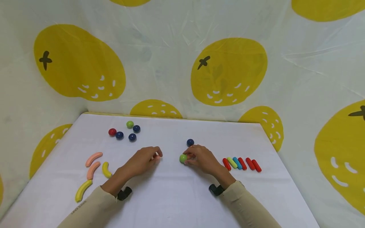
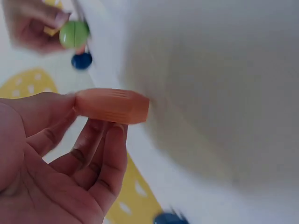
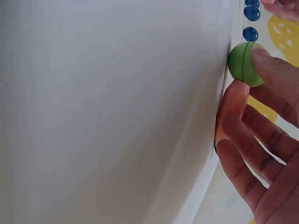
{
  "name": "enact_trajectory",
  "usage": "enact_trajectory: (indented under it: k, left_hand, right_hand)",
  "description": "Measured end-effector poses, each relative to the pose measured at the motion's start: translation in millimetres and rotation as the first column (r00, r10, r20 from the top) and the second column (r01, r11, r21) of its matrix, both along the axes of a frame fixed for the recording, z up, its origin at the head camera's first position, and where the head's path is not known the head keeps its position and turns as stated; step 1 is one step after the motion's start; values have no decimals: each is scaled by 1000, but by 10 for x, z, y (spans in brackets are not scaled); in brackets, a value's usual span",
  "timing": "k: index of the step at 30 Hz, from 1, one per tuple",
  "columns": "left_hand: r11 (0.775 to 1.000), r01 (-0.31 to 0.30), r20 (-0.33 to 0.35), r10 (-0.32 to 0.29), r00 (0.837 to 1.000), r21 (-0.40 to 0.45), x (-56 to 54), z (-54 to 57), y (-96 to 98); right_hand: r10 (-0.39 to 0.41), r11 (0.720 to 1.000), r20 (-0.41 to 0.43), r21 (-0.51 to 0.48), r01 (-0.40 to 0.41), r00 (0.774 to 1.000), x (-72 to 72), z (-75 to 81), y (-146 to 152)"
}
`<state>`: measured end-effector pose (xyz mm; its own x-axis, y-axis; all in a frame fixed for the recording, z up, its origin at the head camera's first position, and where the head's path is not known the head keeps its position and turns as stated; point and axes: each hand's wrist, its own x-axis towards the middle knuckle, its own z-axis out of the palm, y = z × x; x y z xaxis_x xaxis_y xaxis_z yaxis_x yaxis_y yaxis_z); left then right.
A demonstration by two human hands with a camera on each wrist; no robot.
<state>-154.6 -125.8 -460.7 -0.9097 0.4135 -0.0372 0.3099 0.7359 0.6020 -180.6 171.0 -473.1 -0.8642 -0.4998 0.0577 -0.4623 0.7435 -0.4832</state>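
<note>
My left hand [image 1: 144,160] pinches a small orange grooved piece [image 2: 112,106] between thumb and fingers, just above the white table. It has one tapered, flat-cut end. Over to the right, my right hand [image 1: 201,158] holds a green ball [image 1: 183,158] with a seam round it, the thumb pressed on its side. Against that ball lies another orange grooved piece [image 3: 232,105], with fingertips of the same hand resting on it. A dark blue ball [image 1: 190,142] sits just beyond the right hand. The right hand partly hides the orange piece in the head view.
At the back left stand several balls: red [image 1: 112,132], green [image 1: 130,124] and dark blue [image 1: 132,137]. Curved pink pieces [image 1: 93,170] and yellow pieces [image 1: 82,190] lie at left. A row of red, yellow and blue sticks [image 1: 237,163] lies at right. A patterned curtain [image 1: 168,63] borders the table.
</note>
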Motion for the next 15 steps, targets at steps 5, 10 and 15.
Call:
enact_trajectory:
  k: [5,10,15]
  left_hand:
    - [996,-79,57,76,995,45,40,55,-393]
    - [980,-185,175,170,970,73,65,32,-686]
    - [974,-212,149,199,969,77,106,-1,-875]
  right_hand:
    - [1,1000,0,6,-1,1000,-3,10,-19]
    - [-7,999,6,32,7,1000,-1,-8,-31]
    - [14,1000,-14,16,-14,1000,10,-26,-60]
